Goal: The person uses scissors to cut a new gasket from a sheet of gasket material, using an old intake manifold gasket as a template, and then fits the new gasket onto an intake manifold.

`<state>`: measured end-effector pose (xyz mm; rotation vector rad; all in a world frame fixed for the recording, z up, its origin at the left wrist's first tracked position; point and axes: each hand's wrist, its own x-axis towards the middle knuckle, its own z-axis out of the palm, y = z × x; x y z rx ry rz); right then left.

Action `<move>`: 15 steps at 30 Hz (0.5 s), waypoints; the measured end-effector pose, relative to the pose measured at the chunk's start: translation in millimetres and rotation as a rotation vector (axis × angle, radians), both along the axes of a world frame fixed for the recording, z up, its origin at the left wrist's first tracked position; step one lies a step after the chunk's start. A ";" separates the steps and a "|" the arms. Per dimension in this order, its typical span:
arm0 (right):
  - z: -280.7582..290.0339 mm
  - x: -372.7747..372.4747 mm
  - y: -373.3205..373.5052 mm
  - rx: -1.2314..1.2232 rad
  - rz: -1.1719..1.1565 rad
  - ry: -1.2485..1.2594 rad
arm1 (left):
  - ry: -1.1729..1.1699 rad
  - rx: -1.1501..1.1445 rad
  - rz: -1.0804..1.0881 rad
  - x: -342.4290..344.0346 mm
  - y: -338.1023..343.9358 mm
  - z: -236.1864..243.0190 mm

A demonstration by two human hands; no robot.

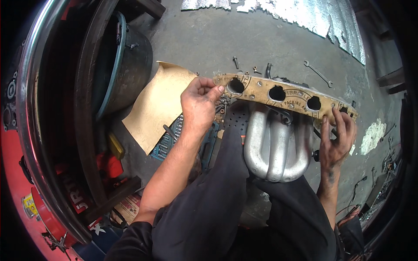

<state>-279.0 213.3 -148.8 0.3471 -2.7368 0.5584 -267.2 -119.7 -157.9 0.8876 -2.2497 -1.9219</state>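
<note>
A long tan paper gasket [253, 88] with several large port holes and small bolt holes lies along the flange of a silver intake manifold [257, 145]. The manifold's curved runners rest between my knees. At the gasket's left end, my left hand [199, 101] is closed, with thumb and fingers pinching the edge. My right hand [338, 135] has its bent fingertips on the right end, thumb near the lower edge. Under the gasket, most of the flange face is hidden.
On the floor at left lie a tan gasket sheet [163, 102] and a teal socket set case [210, 145]. A bolt [235, 62] and a wrench [318, 74] lie beyond the manifold. Silver foil sheeting [305, 19] is at the back; a dark tub [130, 65] stands left.
</note>
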 end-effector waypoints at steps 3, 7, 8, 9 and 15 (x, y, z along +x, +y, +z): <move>18.2 11.6 -23.9 -0.138 0.061 0.095 | 0.344 -0.127 -0.029 16.2 7.6 7.0; 45.7 2.6 -41.8 -0.424 0.184 -0.061 | 0.711 -0.613 -0.277 26.6 3.4 38.2; 54.3 -3.7 -40.5 -0.422 0.196 -0.060 | 0.712 -0.616 -0.265 26.5 3.7 45.5; 63.5 -10.7 -39.1 -0.435 0.263 -0.129 | 0.716 -0.536 -0.350 26.5 2.9 51.3; 74.1 -43.2 -69.3 -0.800 0.624 -1.177 | 0.754 -0.373 -0.506 21.6 9.5 75.0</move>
